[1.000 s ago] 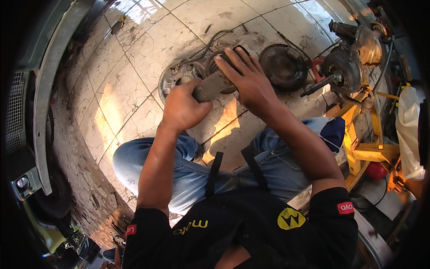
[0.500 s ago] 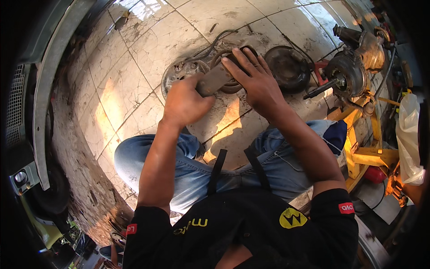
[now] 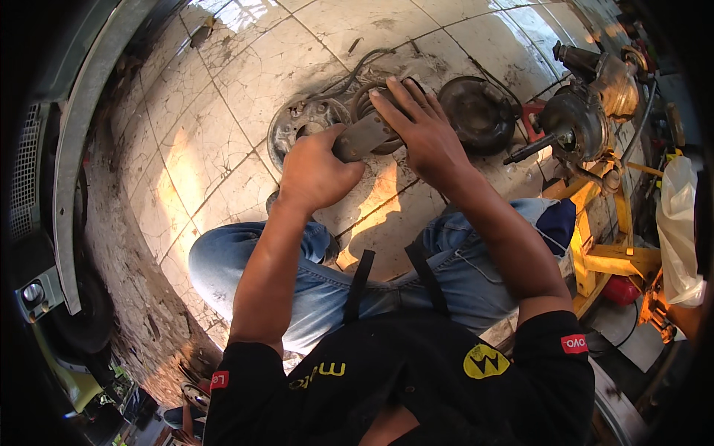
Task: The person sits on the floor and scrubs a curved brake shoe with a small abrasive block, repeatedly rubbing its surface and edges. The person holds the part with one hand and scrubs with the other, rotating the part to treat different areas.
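My left hand [image 3: 318,171] is closed round the near end of a flat, grey-brown rectangular piece [image 3: 364,139]. The far end of that piece reaches up to my right hand [image 3: 425,132]. With its fingers stretched out, my right hand lies flat over the piece's end and a dark ringed part [image 3: 364,104] on the floor. Much of this ringed part is hidden by the hand and the piece. A grey metal disc with holes [image 3: 286,131] sits just beyond my left hand. To the right of my right hand lies a dark round drum-like part [image 3: 476,111].
Tiled floor [image 3: 223,141] spreads around my bent, jeans-clad legs. A black hose or cable [image 3: 357,72] curves behind the parts. At right, a greasy metal assembly with a shaft [image 3: 573,123] rests by a yellow stand [image 3: 621,260]. A vehicle's bumper [image 3: 68,186] runs along the left.
My left hand has shifted slightly right, and the rectangular piece has slid with it toward my right hand. My right hand stays nearly in place, fingers still outstretched.
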`<state>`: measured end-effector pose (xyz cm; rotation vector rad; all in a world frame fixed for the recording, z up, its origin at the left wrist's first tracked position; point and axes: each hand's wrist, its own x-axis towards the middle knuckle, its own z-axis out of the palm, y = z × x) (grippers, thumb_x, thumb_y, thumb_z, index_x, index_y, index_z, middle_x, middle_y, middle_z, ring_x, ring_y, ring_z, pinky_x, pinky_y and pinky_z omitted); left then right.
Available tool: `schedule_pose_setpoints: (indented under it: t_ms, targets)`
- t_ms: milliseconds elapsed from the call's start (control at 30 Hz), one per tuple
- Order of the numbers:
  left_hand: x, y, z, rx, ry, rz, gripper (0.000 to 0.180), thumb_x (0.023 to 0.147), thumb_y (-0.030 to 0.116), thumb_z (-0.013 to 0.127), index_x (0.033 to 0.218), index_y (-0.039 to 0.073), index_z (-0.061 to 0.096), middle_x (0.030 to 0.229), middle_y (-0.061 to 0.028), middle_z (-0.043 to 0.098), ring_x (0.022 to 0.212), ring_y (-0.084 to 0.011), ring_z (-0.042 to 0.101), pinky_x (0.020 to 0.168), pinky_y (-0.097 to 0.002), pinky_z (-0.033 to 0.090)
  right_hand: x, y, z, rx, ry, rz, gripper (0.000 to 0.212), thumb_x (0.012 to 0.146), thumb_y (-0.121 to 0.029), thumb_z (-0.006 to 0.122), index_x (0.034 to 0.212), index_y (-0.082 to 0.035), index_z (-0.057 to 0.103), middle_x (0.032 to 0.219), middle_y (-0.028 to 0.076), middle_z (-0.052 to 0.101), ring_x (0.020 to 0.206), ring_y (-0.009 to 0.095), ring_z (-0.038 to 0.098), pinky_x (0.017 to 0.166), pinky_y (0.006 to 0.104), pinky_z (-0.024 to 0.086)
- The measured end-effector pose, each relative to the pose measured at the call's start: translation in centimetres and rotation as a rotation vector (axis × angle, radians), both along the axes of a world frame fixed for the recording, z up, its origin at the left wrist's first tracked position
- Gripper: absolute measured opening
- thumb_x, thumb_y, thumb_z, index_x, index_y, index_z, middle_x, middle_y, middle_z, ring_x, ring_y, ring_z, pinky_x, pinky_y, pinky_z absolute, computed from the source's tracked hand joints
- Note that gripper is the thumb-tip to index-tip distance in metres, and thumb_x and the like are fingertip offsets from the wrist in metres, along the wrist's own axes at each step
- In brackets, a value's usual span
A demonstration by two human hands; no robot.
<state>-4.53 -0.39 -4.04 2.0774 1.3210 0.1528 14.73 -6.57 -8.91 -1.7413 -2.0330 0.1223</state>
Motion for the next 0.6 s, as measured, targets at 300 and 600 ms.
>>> schedule_pose_setpoints:
  t_ms: [300, 600]
  targets:
    - [-0.1, -0.3, -0.5, 0.036, 0.003, -0.029, 0.057, 0.066, 0.025, 0.07, 0.117, 0.0, 0.064, 0.097, -0.0253, 0.069, 0.094, -0.0391, 0.066, 0.086, -0.0431, 0.052, -0.1, -0.1, -0.4, -0.036, -0.041, 0.002, 0.059, 0.089, -0.011, 0.056, 0.146, -0.016, 0.042, 0.154, 0.016, 0.034, 0.142, 0.038, 0.03, 0.113, 0.0544, 0.025]
    - [0.6, -0.2, 0.6, 0.011, -0.074, -0.063, 0.056, 0.068, 0.027, 0.07, 0.119, 0.005, 0.065, 0.1, -0.0232, 0.069, 0.098, -0.0373, 0.066, 0.089, -0.0439, 0.052, 1.0, -0.3, 0.9, -0.053, -0.02, -0.008, 0.069, 0.087, -0.033, 0.066, 0.149, -0.015, 0.039, 0.157, 0.016, 0.027, 0.145, 0.039, 0.023, 0.116, 0.0552, 0.019]
